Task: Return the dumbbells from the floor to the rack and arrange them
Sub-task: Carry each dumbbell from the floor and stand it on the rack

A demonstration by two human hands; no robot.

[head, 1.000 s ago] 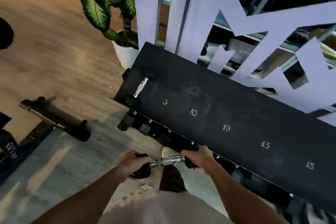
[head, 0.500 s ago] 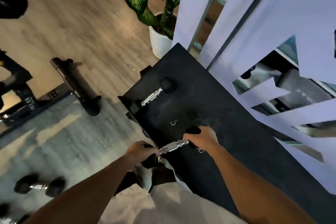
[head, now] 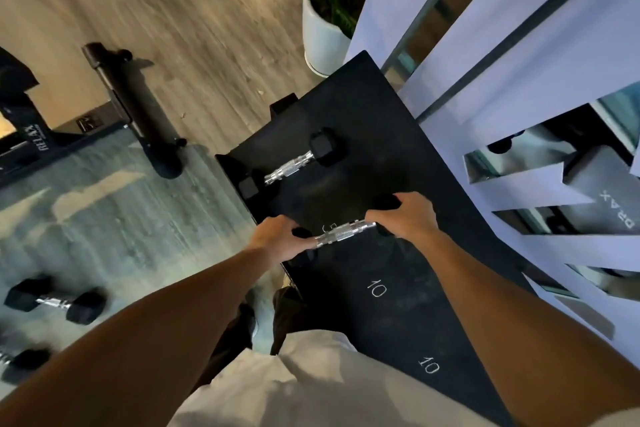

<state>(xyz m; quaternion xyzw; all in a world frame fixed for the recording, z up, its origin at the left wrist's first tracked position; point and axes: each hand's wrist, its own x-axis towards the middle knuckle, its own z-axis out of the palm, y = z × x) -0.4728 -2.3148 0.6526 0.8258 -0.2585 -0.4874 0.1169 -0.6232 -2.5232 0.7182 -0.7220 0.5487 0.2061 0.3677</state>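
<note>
Lifted onto the rack (head: 398, 156), the dumbbell (head: 343, 231) sits gripped by left hand (head: 277, 239) and right hand (head: 410, 215) curled over its ends; beneath them, a painted number, probably 5, stays half-hidden.

Left hand (head: 277, 239) and right hand (head: 405, 215) gripping the ends of a dumbbell (head: 344, 230) at frame centre over the black rack (head: 398, 305), second dumbbell (head: 294, 163) resting just above, another dumbbell (head: 55, 302) on the floor lower left

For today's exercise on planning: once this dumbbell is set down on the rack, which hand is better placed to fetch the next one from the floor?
Probably the left hand: the floor dumbbell lies on that side, while the right hand is over the rack.
</note>
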